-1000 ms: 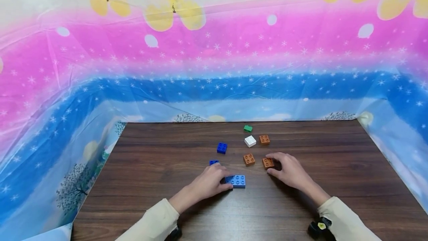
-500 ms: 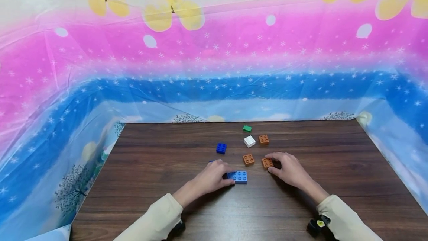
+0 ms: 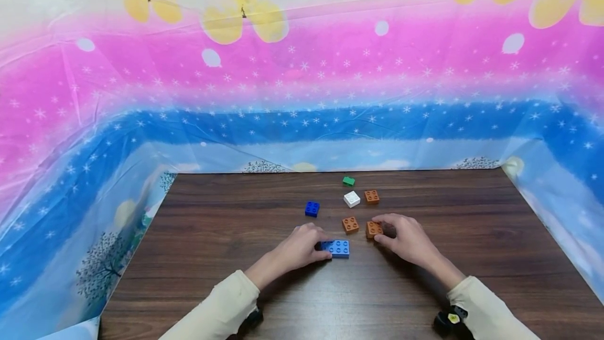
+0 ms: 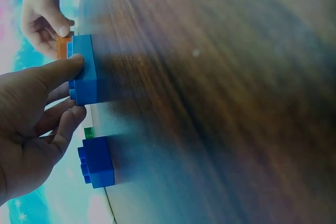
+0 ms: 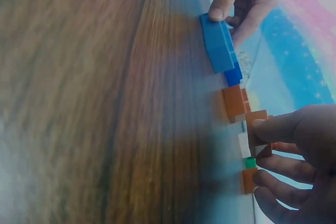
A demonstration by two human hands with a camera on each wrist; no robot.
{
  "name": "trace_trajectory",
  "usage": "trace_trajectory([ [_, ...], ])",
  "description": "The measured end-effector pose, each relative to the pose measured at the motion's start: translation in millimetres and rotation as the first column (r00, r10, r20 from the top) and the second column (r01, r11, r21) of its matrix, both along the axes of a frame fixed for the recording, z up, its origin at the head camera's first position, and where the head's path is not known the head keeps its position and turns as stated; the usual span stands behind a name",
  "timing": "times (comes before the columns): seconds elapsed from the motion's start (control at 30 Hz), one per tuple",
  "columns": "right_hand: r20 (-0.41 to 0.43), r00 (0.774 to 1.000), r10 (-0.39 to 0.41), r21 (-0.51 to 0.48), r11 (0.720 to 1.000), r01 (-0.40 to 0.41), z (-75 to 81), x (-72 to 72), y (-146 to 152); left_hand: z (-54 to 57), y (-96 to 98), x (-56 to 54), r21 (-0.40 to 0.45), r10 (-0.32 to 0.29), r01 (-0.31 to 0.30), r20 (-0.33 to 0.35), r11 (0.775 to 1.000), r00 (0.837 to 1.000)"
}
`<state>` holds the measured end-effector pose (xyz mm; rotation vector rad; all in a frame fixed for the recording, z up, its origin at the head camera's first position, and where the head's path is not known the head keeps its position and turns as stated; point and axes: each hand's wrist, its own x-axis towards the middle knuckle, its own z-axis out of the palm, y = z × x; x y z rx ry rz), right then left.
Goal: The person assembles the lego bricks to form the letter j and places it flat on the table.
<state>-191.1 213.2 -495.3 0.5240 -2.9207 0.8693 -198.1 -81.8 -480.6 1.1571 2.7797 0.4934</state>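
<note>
My left hand (image 3: 299,250) pinches the left end of a light blue eight-stud toy brick (image 3: 338,248), thumb on its near side, studs up. Between the thumb and fingers of my right hand (image 3: 409,237) is an orange-brown four-stud brick (image 3: 374,230), held close over the table; the right wrist view shows the thumb on the face of this held brick (image 5: 257,129). Just left of it lies another orange-brown brick (image 3: 350,225). In the left wrist view a dark blue brick (image 4: 98,162) stands beyond my left fingers.
Farther back on the wooden table (image 3: 226,198) are a dark blue brick (image 3: 312,209), a white brick (image 3: 351,199), a third orange-brown brick (image 3: 371,197) and a small green brick (image 3: 348,181). A printed cloth (image 3: 302,125) borders the table's back and sides.
My left hand has shifted slightly forward and right with the light blue brick, covering a second dark blue brick. The orange-brown brick in my right hand has moved a little left.
</note>
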Motion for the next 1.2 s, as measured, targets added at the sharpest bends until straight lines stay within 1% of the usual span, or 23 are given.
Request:
trace_trajectory([
  [0.17, 0.007, 1.0, 0.004, -0.014, 1.0, -0.003, 7.9, 7.2, -6.3, 0.8, -0.5, -0.2, 0.012, -0.007, 0.007, 0.002, 1.0, 1.0],
  [0.3, -0.015, 1.0, 0.024, -0.019, 1.0, -0.025, 12.3, 12.3, -13.4, 0.5, -0.8, -0.4, 0.023, -0.008, 0.008, 0.0, 1.0, 1.0],
  [0.6, -0.04, 0.997, 0.058, 0.001, 0.998, -0.058, 17.1, 19.8, -27.1, 1.0, -0.6, 0.1, 0.023, -0.006, 0.007, -0.002, 1.0, 1.0],
  [0.8, -0.038, 0.997, 0.061, 0.009, 0.998, -0.061, 17.1, 22.2, -32.9, 1.2, -0.1, -0.5, 0.021, -0.004, 0.004, 0.002, 1.0, 1.0],
  [0.97, -0.026, 0.997, 0.068, -0.004, 0.998, -0.068, 12.9, 23.8, -36.5, 0.9, 0.1, -0.9, 0.019, -0.005, 0.005, 0.002, 1.0, 1.0],
  [1.2, -0.03, 0.996, 0.084, -0.008, 0.996, -0.084, 7.5, 25.2, -42.0, 0.2, -0.1, -2.2, 0.018, 0.0, -0.001, 0.023, 1.0, 1.0],
])
